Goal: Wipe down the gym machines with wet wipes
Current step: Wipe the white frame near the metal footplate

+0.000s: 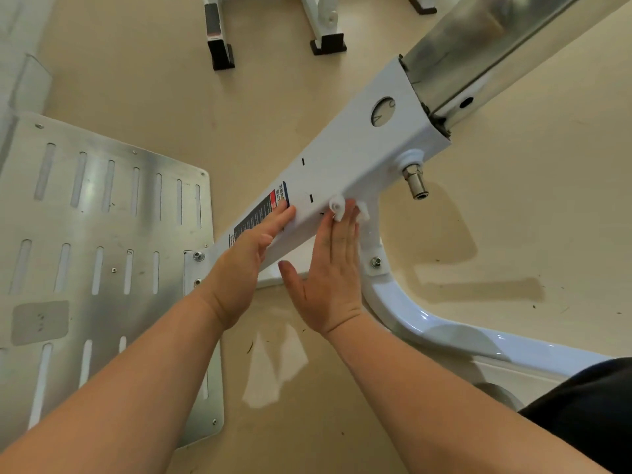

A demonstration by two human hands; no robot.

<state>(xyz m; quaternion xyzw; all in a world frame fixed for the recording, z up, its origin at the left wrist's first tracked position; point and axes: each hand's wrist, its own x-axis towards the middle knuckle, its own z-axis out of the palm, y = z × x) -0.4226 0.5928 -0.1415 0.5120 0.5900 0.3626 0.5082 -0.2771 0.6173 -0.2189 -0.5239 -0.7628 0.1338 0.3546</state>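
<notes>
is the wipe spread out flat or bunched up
Bunched up: the wet wipe shows as a small crumpled wad at the fingertips of the right hand, pressed against the white beam.

Floor [280,107] beige, smooth, slightly glossy, fills most of the view. Soft shadows [444,234] lie on it right of centre, with a longer band just below. Pale glare patch [277,367] low centre (ragged edges, brighter than the rest). Small dark specks [534,306] scattered at right, a few more near the glare. Top edge: white frame legs [215,25] stand on dark block feet [224,58], another dark foot [423,6] further right. Pale panel [20,63] far left, blurred, can't tell what it is. Light even and warm.
</notes>
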